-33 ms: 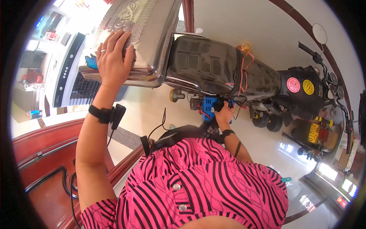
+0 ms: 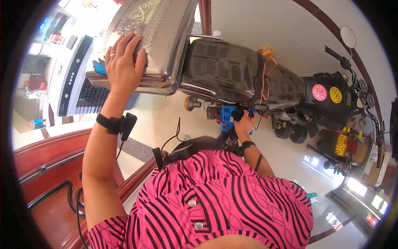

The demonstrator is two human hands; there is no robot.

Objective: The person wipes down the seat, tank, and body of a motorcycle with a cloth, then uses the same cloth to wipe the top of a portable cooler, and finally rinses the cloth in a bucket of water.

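Observation:
My left hand, with a ring on one finger, lies spread on the embossed lid of a silver metal box. The box sits behind the long black seat of a motorcycle. Low at the motorcycle's near side, my right hand reaches to a blue slotted device with red wires. Its fingers are bent around a black part at the device's top; the fingertips are partly hidden, and what that part is I cannot make out. Black bands circle both wrists.
Handlebars with a round mirror stand at the far right. Orange cord crosses the seat. A second vehicle with a yellow plate is at the right. Red wooden furniture stands at my left, before a white appliance with a dark grille.

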